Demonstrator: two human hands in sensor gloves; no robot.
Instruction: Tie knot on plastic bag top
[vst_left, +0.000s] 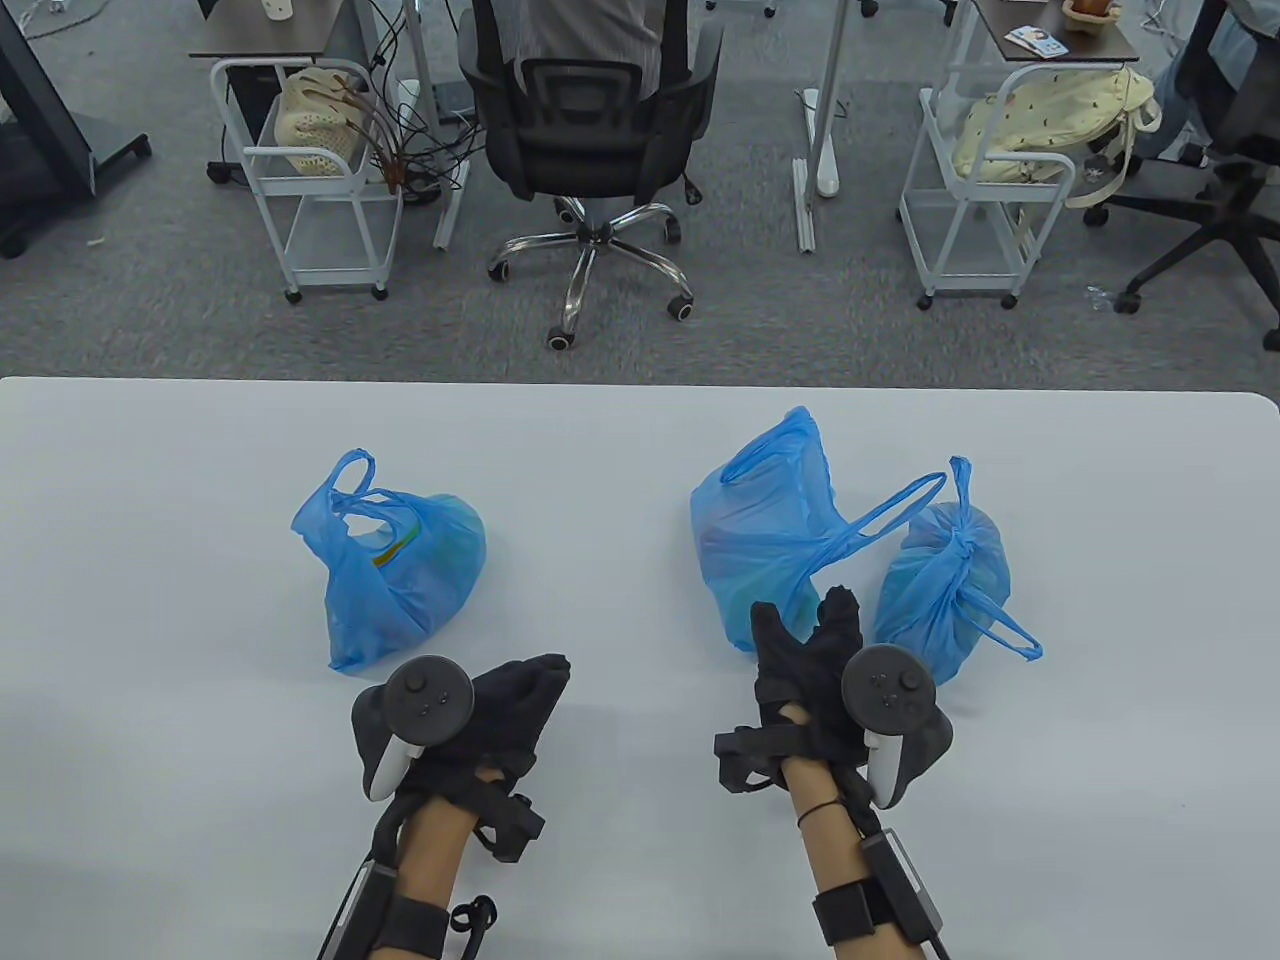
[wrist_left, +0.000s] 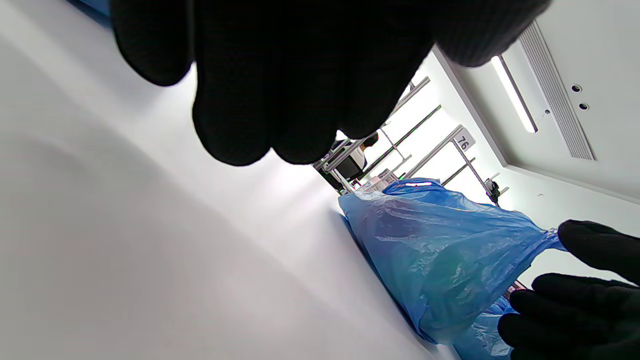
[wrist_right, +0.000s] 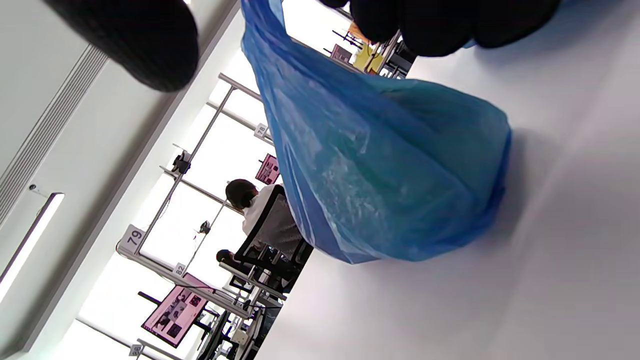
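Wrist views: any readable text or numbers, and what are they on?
"76": white tag on the metal frame, left wrist view.
"78": tag on the frame rail, right wrist view.
"79": tag, same frame.
"82": tag, same frame.
Tag at the bottom edge: too blurred.
Pink posters: print too small.
Blue plastic bags: no print visible.

Bare worktop (vst_left: 620, 480) runs wide between the left bag (vst_left: 400, 570) and middle bag (vst_left: 760, 540), easy lane there. Middle bag and knotted bag (vst_left: 945, 590) sit just beside each other, a handle loop bridging the gap.
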